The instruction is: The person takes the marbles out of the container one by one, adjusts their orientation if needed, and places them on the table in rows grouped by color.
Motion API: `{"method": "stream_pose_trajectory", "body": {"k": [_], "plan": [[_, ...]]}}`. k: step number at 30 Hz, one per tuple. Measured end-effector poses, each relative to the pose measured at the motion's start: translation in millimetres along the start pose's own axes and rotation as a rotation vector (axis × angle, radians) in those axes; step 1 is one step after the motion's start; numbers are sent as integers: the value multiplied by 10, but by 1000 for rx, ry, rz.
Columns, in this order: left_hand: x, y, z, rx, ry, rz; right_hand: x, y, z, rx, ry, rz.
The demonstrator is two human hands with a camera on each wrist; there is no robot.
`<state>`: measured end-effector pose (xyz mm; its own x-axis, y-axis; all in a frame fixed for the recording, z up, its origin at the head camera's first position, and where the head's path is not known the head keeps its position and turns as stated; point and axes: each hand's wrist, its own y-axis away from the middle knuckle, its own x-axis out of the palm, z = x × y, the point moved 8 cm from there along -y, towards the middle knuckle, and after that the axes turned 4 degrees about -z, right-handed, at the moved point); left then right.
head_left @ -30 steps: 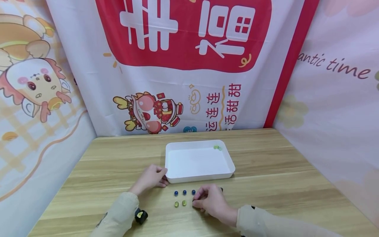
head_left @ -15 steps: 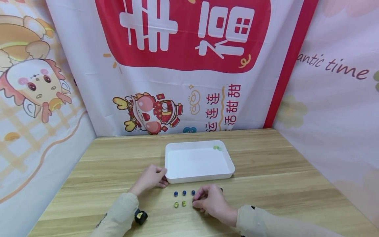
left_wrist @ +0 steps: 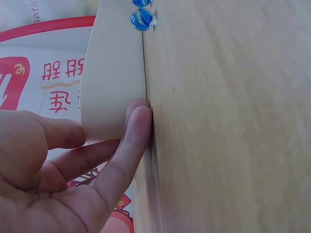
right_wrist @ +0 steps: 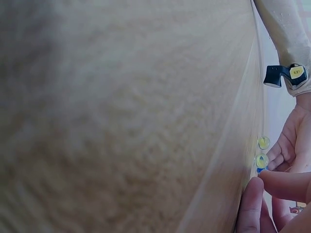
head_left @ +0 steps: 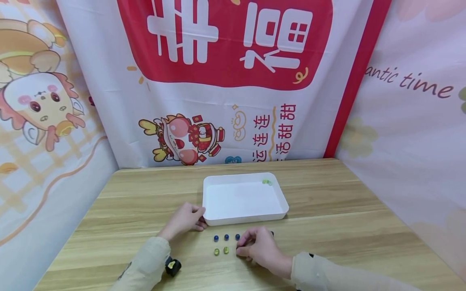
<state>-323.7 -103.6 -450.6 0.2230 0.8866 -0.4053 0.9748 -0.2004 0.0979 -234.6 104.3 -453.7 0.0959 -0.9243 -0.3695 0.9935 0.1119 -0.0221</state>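
A shallow white tray [head_left: 245, 220] lies on the table. My left hand [head_left: 185, 218] holds its near left corner, with the thumb at the rim and the other fingers low against the wall, as the left wrist view shows [left_wrist: 112, 77]. In front of the tray, three blue marbles [head_left: 226, 237] stand in a row. Nearer to me are two yellow-green marbles [head_left: 226, 250]. My right hand [head_left: 260, 246] pinches with thumb and forefinger at the table, right of the yellow-green pair; I cannot tell what small thing is between the fingertips, which hide it.
Several light green marbles [head_left: 267, 182] sit in the tray's far right corner. A black camera [head_left: 173, 266] is strapped at my left wrist. Printed cloth [head_left: 233, 93] hangs at the back and sides of the wooden table [head_left: 346, 210].
Both hands keep their places, the left at the tray corner and the right at the end of the yellow-green row. The marbles stay where they were; the head view shifts only slightly.
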Motion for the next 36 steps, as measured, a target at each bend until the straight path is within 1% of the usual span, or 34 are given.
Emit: {"method": "stream_pose_trajectory", "body": {"k": [12,22,36], "plan": [[1,16,-4,3,-7,4,3,-9,-7,7,-13,4],[0,16,-3,2,-7,6,6,-11,-14,39,-17,4],[8,10,11,8,12,7,5,-2,-7,53,20,-6]]}}
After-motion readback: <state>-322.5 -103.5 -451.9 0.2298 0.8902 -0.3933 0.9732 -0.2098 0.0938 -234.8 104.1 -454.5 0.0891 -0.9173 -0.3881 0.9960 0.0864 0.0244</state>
